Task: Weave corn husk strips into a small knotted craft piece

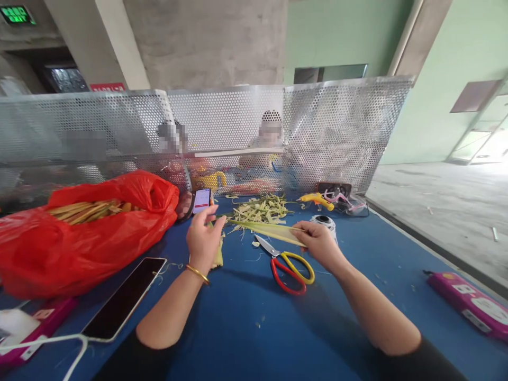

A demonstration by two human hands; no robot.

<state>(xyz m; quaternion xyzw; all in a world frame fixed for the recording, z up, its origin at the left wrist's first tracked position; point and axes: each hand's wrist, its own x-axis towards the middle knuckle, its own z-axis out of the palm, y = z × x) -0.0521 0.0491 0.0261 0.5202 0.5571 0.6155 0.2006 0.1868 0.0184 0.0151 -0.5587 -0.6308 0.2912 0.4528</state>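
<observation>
My left hand (203, 236) is closed on the narrow end of a long pale green leaf strip (266, 229), fingers pinched near the tip. My right hand (316, 241) grips the wider end of the same strip, holding it stretched above the blue table (246, 323). Just below the strip lie scissors (286, 264) with one red and one yellow handle, blades pointing up-left. More leaf strips hang down under my left hand. A gold bangle sits on my left wrist.
A red plastic bag (83, 238) holding leaf strips fills the left. A dark phone (125, 297) on a white cable lies in front of it. A pile of leaf scraps (260, 209), a tape roll (324, 220), a yellow glue gun (316, 199) and a pink box (470, 304) are around. Two people sit behind a perforated metal screen (337, 127).
</observation>
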